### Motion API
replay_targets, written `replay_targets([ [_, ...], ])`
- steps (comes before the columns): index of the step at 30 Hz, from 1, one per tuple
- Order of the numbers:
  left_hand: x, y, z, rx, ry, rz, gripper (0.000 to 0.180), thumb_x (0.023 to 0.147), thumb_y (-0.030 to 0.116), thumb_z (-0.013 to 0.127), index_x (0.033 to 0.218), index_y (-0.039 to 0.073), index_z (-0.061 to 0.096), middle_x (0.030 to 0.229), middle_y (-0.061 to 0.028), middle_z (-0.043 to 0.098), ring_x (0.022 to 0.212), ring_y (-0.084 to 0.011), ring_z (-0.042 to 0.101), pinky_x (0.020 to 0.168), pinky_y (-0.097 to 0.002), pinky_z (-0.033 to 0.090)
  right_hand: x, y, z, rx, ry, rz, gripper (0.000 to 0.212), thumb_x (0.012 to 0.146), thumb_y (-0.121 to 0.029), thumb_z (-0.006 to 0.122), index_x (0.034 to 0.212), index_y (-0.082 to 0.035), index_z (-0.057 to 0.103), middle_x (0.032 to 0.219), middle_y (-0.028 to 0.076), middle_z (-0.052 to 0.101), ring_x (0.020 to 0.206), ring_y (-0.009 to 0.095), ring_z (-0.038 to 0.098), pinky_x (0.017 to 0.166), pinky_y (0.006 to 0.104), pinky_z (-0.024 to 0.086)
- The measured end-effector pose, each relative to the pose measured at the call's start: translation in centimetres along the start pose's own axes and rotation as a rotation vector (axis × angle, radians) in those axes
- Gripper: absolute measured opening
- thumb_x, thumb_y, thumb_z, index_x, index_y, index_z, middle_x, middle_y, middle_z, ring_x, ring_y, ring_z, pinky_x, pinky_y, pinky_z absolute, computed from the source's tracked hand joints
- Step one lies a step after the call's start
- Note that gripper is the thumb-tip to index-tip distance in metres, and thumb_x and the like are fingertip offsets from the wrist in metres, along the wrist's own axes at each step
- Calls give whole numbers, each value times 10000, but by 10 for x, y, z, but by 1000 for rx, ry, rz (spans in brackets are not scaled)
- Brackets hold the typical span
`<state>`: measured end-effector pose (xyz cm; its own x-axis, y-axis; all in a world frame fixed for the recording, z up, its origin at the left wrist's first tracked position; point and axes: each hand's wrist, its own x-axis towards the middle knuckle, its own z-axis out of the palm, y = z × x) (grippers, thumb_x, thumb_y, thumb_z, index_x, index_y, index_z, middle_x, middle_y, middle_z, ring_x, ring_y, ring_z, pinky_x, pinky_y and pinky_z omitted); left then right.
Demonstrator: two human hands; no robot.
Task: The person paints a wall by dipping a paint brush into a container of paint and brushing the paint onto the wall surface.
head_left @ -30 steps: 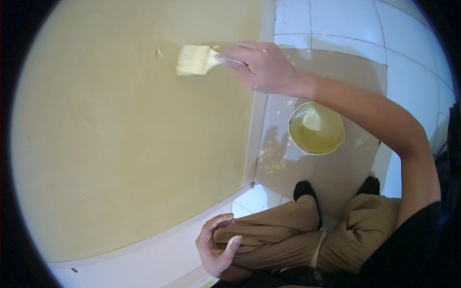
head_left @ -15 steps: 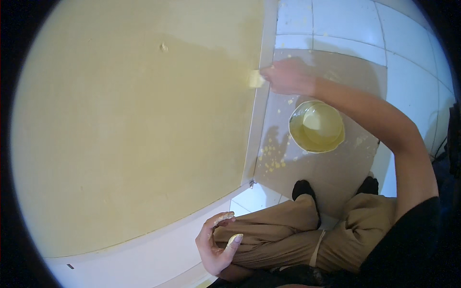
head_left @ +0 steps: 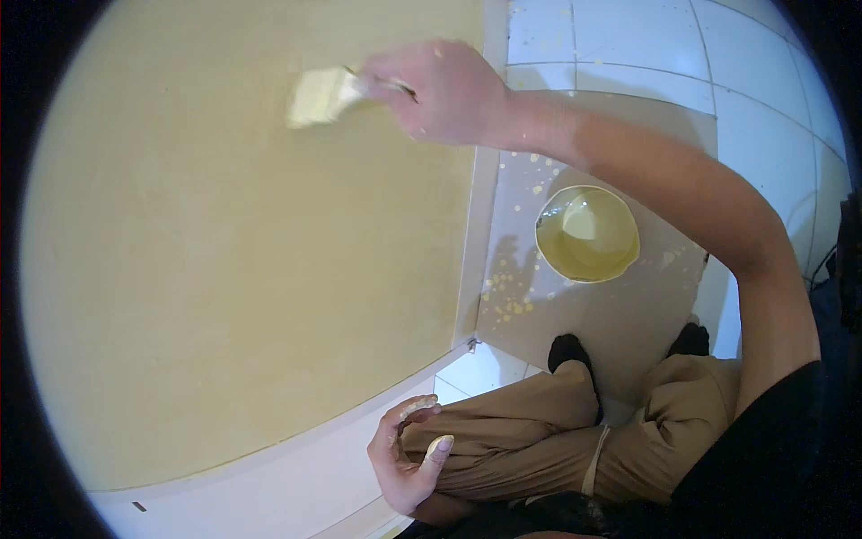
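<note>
My right hand (head_left: pixel 444 94) is closed round the handle of a paintbrush (head_left: pixel 321 96), blurred by motion. Its wide bristles, loaded with pale yellow, are at the upper part of a large yellow painted panel (head_left: pixel 224 269); whether they press on it I cannot tell. Resting by my knee, my left hand (head_left: pixel 406 458) has its fingers curled apart around nothing, with pale paint smeared on the fingertips and thumb. Below my right forearm, a round container of yellow paint (head_left: pixel 588 235) stands on a brown sheet (head_left: pixel 620 314).
The panel has a pale edge strip (head_left: pixel 479 225) along its right side and a white band (head_left: pixel 233 494) at its lower side. Yellow drips spot the brown sheet. White floor tiles (head_left: pixel 637 40) lie beyond it, and my feet in black socks (head_left: pixel 570 350) rest at its near end.
My right hand has carried the paintbrush left from the panel's right edge onto its upper face. A small raised blob there no longer shows. My left hand has stayed put.
</note>
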<state>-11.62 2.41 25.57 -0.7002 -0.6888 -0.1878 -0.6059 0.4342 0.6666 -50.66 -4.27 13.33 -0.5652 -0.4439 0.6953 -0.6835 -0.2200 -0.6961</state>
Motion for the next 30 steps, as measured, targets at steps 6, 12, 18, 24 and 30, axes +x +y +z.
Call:
replay_targets([
  [6, -1, -4, 0, -29, 43, -3, 491, 791, 75, 803, 1228, -28, 603, 1167, -180, 691, 1054, -251, 679, 930, -378, 517, -106, 77, 14, -248, -442, 74, 207, 840, -149, 620, 990, -7, 633, 819, 224, 670, 806, 427, 687, 654, 541, 535],
  [12, 1, -2, 4, -26, 30, 10, 493, 790, 74, 801, 1230, -26, 605, 1154, -175, 694, 1045, -249, 679, 930, -374, 517, -105, 74, 8, -332, -615, 195, 183, 777, -111, 627, 929, -17, 665, 811, 237, 671, 794, 442, 680, 678, 555, 530],
  [18, 6, 1, 1, -29, 19, 7, 484, 792, 66, 792, 1231, -25, 611, 1137, -163, 697, 1042, -244, 681, 925, -371, 521, -30, 25, 14, -230, -506, 189, 147, 784, -169, 643, 885, -68, 675, 764, 213, 651, 752, 434, 661, 632, 546, 506],
  [24, 5, 2, 1, 32, 22, 15, 485, 786, 48, 788, 1231, -27, 610, 1141, -164, 698, 1026, -247, 687, 925, -373, 522, -32, 13, 12, -3, 11, -36, 128, 922, -144, 619, 1007, -69, 676, 743, 157, 648, 731, 387, 643, 619, 483, 498],
  [30, 6, -1, 2, -5, -1, 30, 487, 785, 58, 796, 1228, -25, 611, 1145, -167, 699, 1027, -247, 687, 926, -375, 523, -110, 80, 19, -337, -381, 26, 189, 842, -58, 611, 1025, -76, 658, 753, 167, 650, 752, 388, 661, 643, 501, 520],
])
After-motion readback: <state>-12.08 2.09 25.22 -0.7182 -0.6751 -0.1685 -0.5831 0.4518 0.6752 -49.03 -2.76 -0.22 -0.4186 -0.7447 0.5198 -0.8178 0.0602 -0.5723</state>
